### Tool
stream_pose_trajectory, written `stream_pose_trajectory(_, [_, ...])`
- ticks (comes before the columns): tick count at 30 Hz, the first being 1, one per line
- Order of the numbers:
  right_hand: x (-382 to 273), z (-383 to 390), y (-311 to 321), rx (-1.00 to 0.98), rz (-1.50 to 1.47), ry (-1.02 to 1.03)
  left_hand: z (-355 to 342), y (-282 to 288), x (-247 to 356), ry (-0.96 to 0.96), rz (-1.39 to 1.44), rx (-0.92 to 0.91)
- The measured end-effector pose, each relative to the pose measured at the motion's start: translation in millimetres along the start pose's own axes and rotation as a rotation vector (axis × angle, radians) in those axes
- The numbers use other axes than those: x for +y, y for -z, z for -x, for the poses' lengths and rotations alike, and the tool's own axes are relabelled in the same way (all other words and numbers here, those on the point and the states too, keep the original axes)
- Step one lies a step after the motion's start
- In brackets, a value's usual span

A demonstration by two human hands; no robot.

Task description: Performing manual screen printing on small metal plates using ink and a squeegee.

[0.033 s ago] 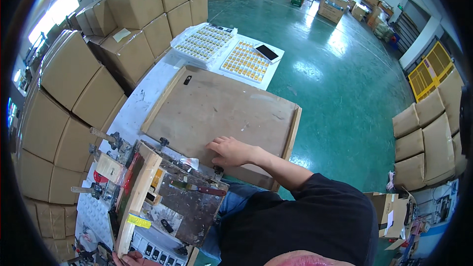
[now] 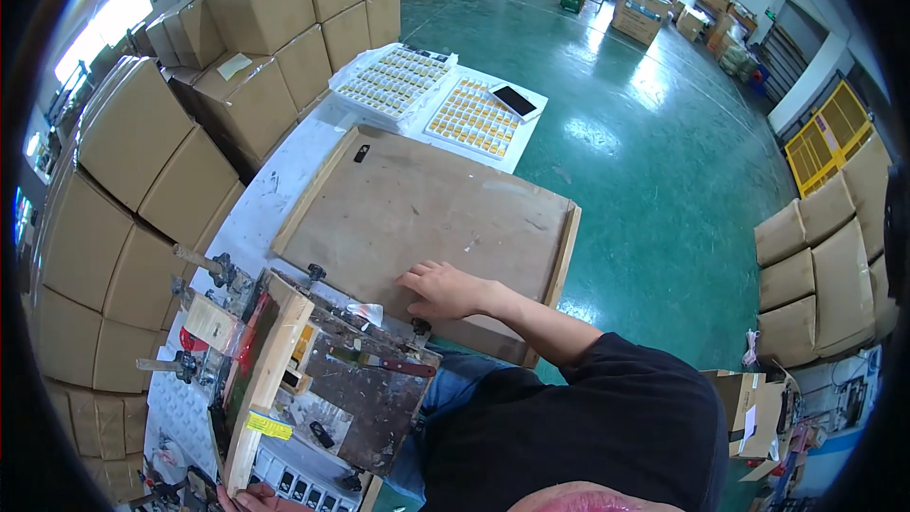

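My right hand (image 2: 442, 290) rests on the large brown wooden board (image 2: 427, 199), fingers loosely apart and nothing in them. At the lower left edge, my left hand (image 2: 254, 499) is closed on the near end of a raised wooden frame (image 2: 270, 370). A yellow label (image 2: 269, 425) sticks to that frame. Below it is a stained work plate (image 2: 365, 403), on which a spatula (image 2: 384, 362) with a dark red handle lies. A small black piece (image 2: 322, 434) sits on the plate, near a white tray of black pieces (image 2: 296, 487). Much of my left hand is cut off.
Metal clamps with knobs (image 2: 220, 270) stand left of the frame. One black piece (image 2: 362, 154) lies on the board's far left. Beyond are two trays of small yellow-and-white pieces (image 2: 398, 81) and a phone (image 2: 513, 101). Stacked cartons (image 2: 142, 147) line the left.
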State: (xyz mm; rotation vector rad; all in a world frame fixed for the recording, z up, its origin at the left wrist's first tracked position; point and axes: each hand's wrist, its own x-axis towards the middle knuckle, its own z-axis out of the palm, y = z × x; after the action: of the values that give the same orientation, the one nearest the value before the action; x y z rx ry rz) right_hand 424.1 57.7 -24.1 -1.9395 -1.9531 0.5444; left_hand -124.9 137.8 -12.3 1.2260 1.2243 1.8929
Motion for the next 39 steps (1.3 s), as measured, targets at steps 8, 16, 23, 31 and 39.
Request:
stream_pose_trajectory(8, [-28,-40,-20,0.093,0.025,0.118,61,-109,120,0.142,-0.008,0.367])
stream_pose_trajectory(16, [-24,-36,-14,0.049,0.068,0.08,69,-76,104,0.142,0.252,-0.064])
stream_pose_trajectory(23, [-18,-44,-12,-0.101,-0.005,0.111,74,-71,106,0.165,0.508,-0.144])
stream_pose_trajectory(31, [-39,-26,-17,-0.093,-0.024,0.047,62,-69,134,0.077,0.288,-0.271])
stream_pose_trajectory(39, [-25,-19,-24,-0.057,-0.133,0.077,119,-37,133,0.09,0.244,-0.269])
